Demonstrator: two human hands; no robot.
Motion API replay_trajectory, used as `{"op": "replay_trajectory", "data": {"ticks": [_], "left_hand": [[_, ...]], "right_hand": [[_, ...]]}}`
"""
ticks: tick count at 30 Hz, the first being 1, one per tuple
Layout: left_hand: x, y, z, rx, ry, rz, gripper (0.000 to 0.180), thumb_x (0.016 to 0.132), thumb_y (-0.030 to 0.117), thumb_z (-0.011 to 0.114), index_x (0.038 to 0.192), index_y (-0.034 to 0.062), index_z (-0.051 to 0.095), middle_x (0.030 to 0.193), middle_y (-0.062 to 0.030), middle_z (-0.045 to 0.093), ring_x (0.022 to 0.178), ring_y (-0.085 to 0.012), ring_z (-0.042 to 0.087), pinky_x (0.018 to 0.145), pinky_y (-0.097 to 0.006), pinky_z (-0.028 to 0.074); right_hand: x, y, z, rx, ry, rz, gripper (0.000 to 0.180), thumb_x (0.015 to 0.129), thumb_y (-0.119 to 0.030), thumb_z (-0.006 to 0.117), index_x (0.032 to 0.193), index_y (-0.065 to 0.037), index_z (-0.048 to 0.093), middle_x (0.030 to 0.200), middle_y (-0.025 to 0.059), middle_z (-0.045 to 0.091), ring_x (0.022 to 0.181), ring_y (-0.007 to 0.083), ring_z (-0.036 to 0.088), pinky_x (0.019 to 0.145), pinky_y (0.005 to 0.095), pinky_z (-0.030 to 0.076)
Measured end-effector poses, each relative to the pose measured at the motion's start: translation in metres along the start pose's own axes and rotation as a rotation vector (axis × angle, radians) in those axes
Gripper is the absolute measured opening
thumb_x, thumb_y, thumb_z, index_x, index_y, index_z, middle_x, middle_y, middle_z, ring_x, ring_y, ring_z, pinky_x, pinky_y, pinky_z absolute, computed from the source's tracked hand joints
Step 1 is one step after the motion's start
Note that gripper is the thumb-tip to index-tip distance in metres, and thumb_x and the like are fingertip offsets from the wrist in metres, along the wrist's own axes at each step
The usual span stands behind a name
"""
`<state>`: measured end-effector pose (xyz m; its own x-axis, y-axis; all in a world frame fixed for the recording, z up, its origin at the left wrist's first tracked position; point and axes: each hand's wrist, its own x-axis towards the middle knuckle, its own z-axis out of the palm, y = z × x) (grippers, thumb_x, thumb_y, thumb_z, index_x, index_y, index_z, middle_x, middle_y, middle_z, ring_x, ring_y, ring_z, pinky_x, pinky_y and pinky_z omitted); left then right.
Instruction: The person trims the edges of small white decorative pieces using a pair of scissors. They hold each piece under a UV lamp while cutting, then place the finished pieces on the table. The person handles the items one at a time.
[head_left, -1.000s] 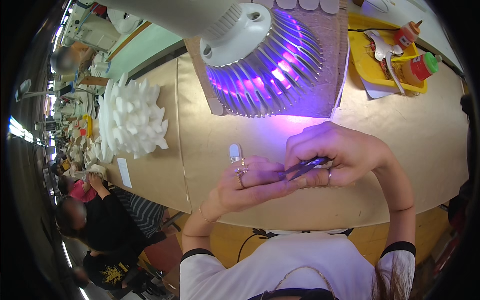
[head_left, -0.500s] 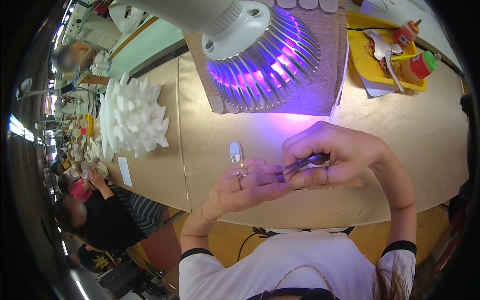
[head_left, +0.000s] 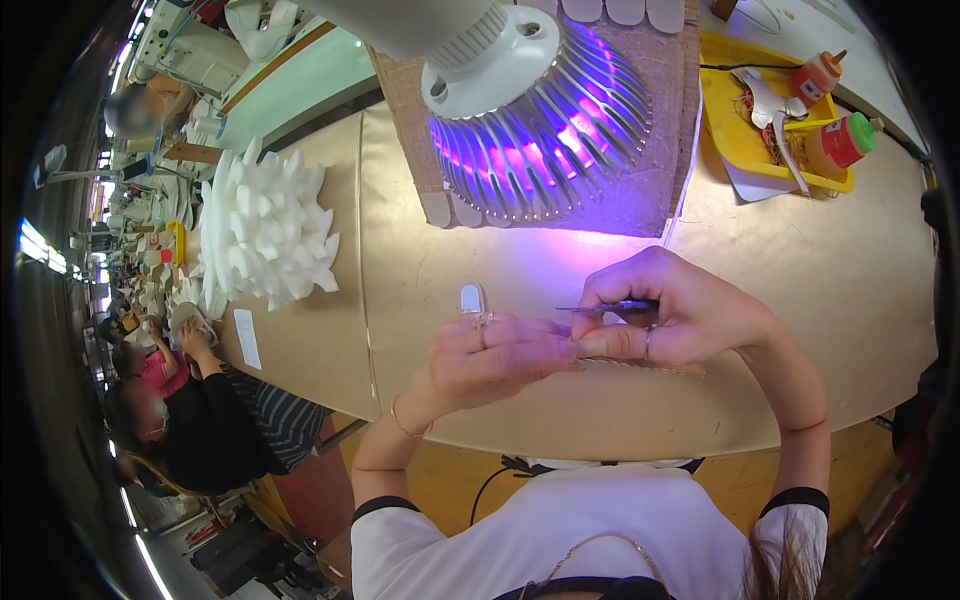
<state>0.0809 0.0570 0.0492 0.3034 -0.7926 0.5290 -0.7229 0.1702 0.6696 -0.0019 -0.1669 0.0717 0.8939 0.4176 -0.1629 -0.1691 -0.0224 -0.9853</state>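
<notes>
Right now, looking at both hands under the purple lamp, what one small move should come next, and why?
Probably ease the thin tool, pinched in the right hand, a little further toward the left hand. Its tip points at the left fingertips, which pinch something too small to identify, and both hands meet just below the purple lamp, above the tan table.

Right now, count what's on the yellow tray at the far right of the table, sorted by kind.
Orange squeeze bottles: 2, one with a green cap, one with an orange cap
White flat cut pieces: at least 1, overlapped, exact count unclear
Total on the yellow tray: at least 3
</notes>
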Motion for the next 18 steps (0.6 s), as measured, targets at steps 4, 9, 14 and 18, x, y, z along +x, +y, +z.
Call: {"op": "replay_trajectory", "data": {"ticks": [4, 9, 14, 18], "left_hand": [[0.0, -0.001, 0.0, -0.001, 0.008, -0.066, 0.024, 0.071, 0.007, 0.081, 0.092, 0.0096, 0.071, 0.081, -0.0013, 0.071, 0.073, -0.0156, 0.071, 0.057, -0.025, 0.055], [0.002, -0.006, 0.001, 0.008, 0.034, -0.109, 0.024, 0.071, 0.013, 0.082, 0.092, 0.0084, 0.07, 0.085, -0.0042, 0.073, 0.073, -0.0163, 0.071, 0.057, -0.025, 0.055], [0.003, -0.004, -0.003, -0.012, 0.057, -0.153, 0.024, 0.071, 0.01, 0.082, 0.092, 0.0071, 0.07, 0.087, -0.0058, 0.073, 0.075, -0.0176, 0.072, 0.062, -0.027, 0.057], [0.006, -0.001, -0.005, -0.031, 0.042, -0.072, 0.028, 0.069, 0.005, 0.083, 0.095, 0.0062, 0.071, 0.088, -0.006, 0.072, 0.079, -0.0183, 0.071, 0.067, -0.028, 0.058]], "right_hand": [[0.002, 0.002, -0.001, 0.039, 0.026, 0.08, 0.024, 0.089, -0.022, 0.07, 0.097, 0.0, 0.067, 0.073, 0.0005, 0.059, 0.064, 0.007, 0.045, 0.057, 0.024, 0.04], [0.001, 0.006, 0.001, -0.012, 0.183, 0.058, 0.039, 0.087, -0.027, 0.07, 0.115, -0.001, 0.062, 0.079, 0.0003, 0.058, 0.067, 0.0102, 0.048, 0.065, 0.0269, 0.041], [-0.016, -0.008, 0.01, -1.019, 0.524, -0.354, 0.051, 0.083, -0.033, 0.067, 0.126, -0.007, 0.06, 0.091, -0.0002, 0.058, 0.071, 0.0144, 0.053, 0.079, 0.0376, 0.037], [-0.038, -0.021, 0.022, -1.523, 0.62, -0.518, 0.038, 0.078, -0.03, 0.068, 0.112, -0.014, 0.069, 0.086, -0.0059, 0.059, 0.065, 0.0095, 0.046, 0.073, 0.0344, 0.028]]}}
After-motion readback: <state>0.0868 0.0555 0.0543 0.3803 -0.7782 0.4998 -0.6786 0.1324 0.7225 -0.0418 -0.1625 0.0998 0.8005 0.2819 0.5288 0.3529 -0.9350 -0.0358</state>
